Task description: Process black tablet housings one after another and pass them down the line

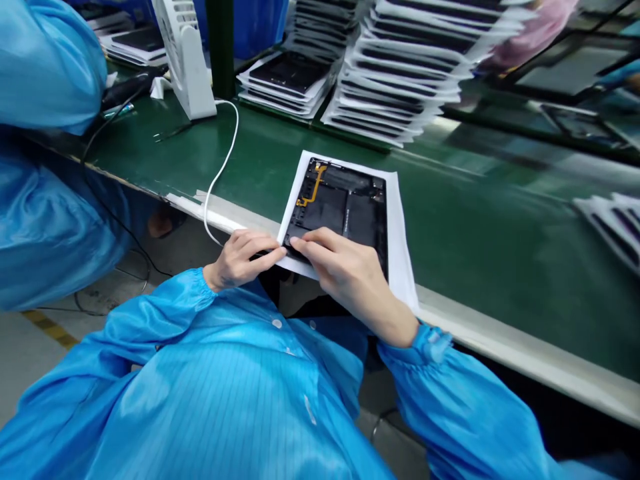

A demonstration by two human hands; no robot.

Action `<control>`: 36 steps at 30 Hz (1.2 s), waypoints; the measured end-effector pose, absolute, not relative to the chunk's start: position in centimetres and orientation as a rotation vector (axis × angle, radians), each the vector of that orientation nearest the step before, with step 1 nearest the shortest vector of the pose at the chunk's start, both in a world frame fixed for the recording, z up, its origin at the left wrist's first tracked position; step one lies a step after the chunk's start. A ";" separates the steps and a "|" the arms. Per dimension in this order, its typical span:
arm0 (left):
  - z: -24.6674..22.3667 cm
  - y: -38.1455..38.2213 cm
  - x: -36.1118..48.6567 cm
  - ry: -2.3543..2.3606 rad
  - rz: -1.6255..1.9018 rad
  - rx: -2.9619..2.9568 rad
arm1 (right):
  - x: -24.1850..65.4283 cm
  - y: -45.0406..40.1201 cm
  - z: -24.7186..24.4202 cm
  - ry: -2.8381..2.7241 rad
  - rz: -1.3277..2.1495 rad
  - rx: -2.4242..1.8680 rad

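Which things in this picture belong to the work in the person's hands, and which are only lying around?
In the work: left hand, right hand, dark tablet panel with amber flex cable, white paper sheet.

Lying about: stacked panels, white fan, white cable, co-worker's blue sleeve.

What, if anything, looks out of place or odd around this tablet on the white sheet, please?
The tall stack of tablets looks uneven, its layers staggered and leaning. The white cable also loops across the green bench and droops over its front edge, and the white sheet overhangs that edge.
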State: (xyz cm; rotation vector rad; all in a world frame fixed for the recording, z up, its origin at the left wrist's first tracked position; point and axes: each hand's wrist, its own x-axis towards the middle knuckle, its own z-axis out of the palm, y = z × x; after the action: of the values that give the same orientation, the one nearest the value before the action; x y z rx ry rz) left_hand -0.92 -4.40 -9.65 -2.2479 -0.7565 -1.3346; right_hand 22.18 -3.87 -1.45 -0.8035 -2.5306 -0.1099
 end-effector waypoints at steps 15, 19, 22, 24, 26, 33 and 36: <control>-8.7 -4.9 -0.3 -0.755 -1.339 -2.238 | 22.0 -4.3 0.4 -2.661 -0.322 -0.690; -8.1 -5.0 -0.1 -0.739 -1.341 -2.231 | 21.6 -4.3 2.1 -2.803 -0.514 -0.574; -8.0 -4.9 -0.1 -0.726 -1.353 -2.243 | 21.3 -4.0 2.9 -2.882 -0.490 -0.511; -8.0 -4.9 -0.1 -0.709 -1.362 -2.254 | 21.2 -3.7 3.2 -2.908 -0.440 -0.510; -7.9 -4.8 -0.1 -0.690 -1.368 -2.262 | 21.3 -3.5 3.3 -2.936 -0.392 -0.525; -7.5 -4.7 -0.2 -0.667 -1.372 -2.292 | 21.3 -4.0 3.3 -2.953 -0.425 -0.539; -7.6 -4.7 -0.1 -0.650 -1.409 -2.308 | 20.8 -4.6 3.4 -2.941 -0.472 -0.593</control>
State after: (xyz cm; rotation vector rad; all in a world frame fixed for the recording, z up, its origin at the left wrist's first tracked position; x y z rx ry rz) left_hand -0.12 -4.70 -7.57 -2.3083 -0.6501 -1.4087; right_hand 20.84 -4.56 3.41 -0.5926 -2.9415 -0.4721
